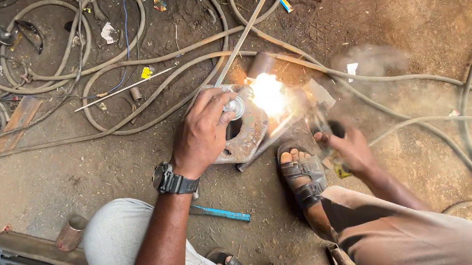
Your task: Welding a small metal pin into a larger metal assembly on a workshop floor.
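My left hand (205, 132) is clamped on the torch (234, 106) over the rusty metal part (245, 134) on the dirt. My right hand (347, 147) is blurred; can't tell its grip. Flame (269, 93) sits near my sandalled foot (303, 175) and the hoses (139, 112): burn risk if it drifts.
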